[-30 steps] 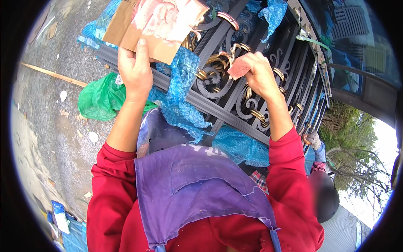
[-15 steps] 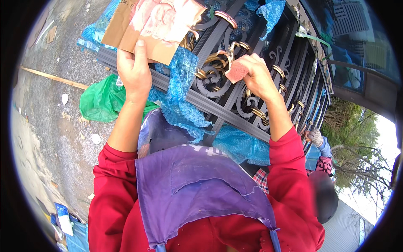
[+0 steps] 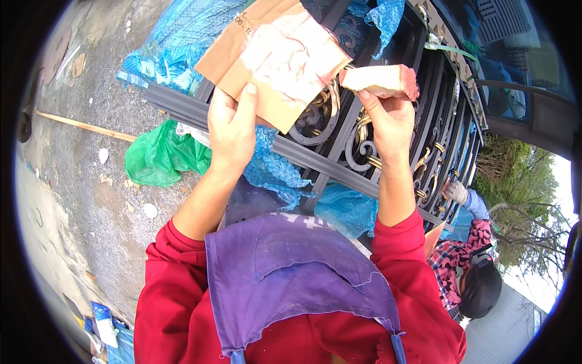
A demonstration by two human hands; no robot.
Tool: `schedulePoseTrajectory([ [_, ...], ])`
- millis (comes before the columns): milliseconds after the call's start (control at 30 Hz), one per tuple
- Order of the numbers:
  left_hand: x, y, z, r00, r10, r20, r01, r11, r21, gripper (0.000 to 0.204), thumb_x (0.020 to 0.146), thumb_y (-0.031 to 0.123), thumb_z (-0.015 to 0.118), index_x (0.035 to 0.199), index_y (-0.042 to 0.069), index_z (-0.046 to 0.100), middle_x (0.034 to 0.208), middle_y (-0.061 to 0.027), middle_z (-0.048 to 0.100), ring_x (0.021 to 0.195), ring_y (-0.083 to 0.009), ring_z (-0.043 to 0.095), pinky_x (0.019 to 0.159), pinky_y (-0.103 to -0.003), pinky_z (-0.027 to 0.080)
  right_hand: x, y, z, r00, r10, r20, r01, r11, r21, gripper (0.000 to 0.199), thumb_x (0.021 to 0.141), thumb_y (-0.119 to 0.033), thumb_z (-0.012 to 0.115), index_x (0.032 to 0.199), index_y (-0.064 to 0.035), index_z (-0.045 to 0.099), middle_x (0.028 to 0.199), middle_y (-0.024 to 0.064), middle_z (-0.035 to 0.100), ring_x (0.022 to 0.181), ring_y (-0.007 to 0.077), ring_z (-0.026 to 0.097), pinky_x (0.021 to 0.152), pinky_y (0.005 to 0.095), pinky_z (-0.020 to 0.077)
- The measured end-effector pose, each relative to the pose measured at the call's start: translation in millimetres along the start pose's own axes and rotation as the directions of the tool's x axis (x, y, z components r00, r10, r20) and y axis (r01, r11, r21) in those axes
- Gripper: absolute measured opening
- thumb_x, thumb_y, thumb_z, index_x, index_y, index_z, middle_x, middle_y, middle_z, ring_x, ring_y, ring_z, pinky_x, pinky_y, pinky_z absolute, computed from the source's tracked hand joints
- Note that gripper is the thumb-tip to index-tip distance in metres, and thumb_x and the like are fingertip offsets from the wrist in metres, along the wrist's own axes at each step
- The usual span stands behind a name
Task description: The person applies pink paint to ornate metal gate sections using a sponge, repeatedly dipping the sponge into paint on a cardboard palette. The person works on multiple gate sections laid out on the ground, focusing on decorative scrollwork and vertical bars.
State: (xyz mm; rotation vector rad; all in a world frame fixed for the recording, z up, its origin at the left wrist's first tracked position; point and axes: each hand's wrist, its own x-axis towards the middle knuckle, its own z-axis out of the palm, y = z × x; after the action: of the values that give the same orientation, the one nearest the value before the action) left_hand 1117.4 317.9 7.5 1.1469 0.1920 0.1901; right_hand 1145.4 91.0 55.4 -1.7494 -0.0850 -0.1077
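1. Holding a piece of brown cardboard [image 3: 276, 57] smeared with pale paste, our left hand [image 3: 233, 130] grips its lower edge, thumb on top.
2. Our right hand [image 3: 388, 121] pinches a pink-edged sponge block [image 3: 381, 80] between fingertips, just beside the cardboard.
3. Below both lies a black ornate iron gate [image 3: 376, 145], wrapped partly in blue plastic [image 3: 273, 173].
4. A green bag [image 3: 160, 155] rests on gravel, left.
5. Another person [image 3: 470, 255] crouches at the right.

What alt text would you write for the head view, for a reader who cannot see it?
A person's left hand holds up a paint-smeared cardboard piece while the right hand lifts a pink-edged sponge beside it. Below lies a dark ornate metal gate partly wrapped in blue bubble wrap, with a green bag on the gravel. Another person crouches at the right.
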Motion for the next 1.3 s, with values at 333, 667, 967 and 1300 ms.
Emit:
schedulePoseTrajectory([
  [333, -26, -11, 30, 0.994, 0.017, 0.107, -0.028, 0.995, 0.101, 0.033, 0.096, 0.01, 0.052, 0.124, -0.008, 0.049, 0.115, -0.013, 0.06, 0.103, -0.0147, 0.057, 0.088, -0.03, 0.047, -7, -8, 19, 0.99, -0.108, -0.092, 0.074, 0.946, -0.317, 0.037, 0.077, -0.009, 0.075, 0.112, -0.0006, 0.064, 0.096, 0.0089, 0.066, 0.085, 0.0154, 0.058, 0.078, 0.0301, 0.0458],
  [667, -32, -3, 34, 0.995, -0.004, 0.097, -0.009, 0.991, 0.135, 0.033, 0.096, 0.009, 0.052, 0.124, -0.007, 0.049, 0.112, -0.0125, 0.061, 0.101, -0.0158, 0.058, 0.088, -0.03, 0.047, -12, -10, 17, 0.98, -0.19, 0.061, 0.195, 0.849, -0.492, 0.026, 0.077, -0.003, 0.071, 0.103, -0.0012, 0.066, 0.094, 0.008, 0.064, 0.089, 0.0205, 0.058, 0.08, 0.0305, 0.0456],
  [967, 6, -3, -20, 0.978, 0.116, -0.174, -0.082, 0.978, 0.189, 0.028, 0.1, 0.017, 0.051, 0.12, -0.003, 0.049, 0.105, -0.0084, 0.061, 0.08, -0.0068, 0.057, 0.063, -0.021, 0.046, 40, 28, -66, 0.993, 0.026, -0.114, -0.061, 0.946, -0.319, 0.027, 0.078, 0.001, 0.072, 0.104, -0.0048, 0.068, 0.098, 0.0053, 0.062, 0.089, 0.017, 0.061, 0.082, 0.0295, 0.0477],
  [1300, 14, -26, -42, 0.947, 0.268, -0.175, -0.222, 0.944, 0.243, 0.031, 0.099, 0.014, 0.051, 0.123, -0.005, 0.047, 0.122, -0.0123, 0.055, 0.109, -0.0147, 0.054, 0.094, -0.029, 0.043, 52, 59, -38, 0.962, -0.105, 0.251, 0.244, 0.74, -0.627, 0.033, 0.071, 0.008, 0.068, 0.098, -0.0094, 0.071, 0.093, 0.005, 0.068, 0.089, 0.0226, 0.059, 0.085, 0.033, 0.0472],
])
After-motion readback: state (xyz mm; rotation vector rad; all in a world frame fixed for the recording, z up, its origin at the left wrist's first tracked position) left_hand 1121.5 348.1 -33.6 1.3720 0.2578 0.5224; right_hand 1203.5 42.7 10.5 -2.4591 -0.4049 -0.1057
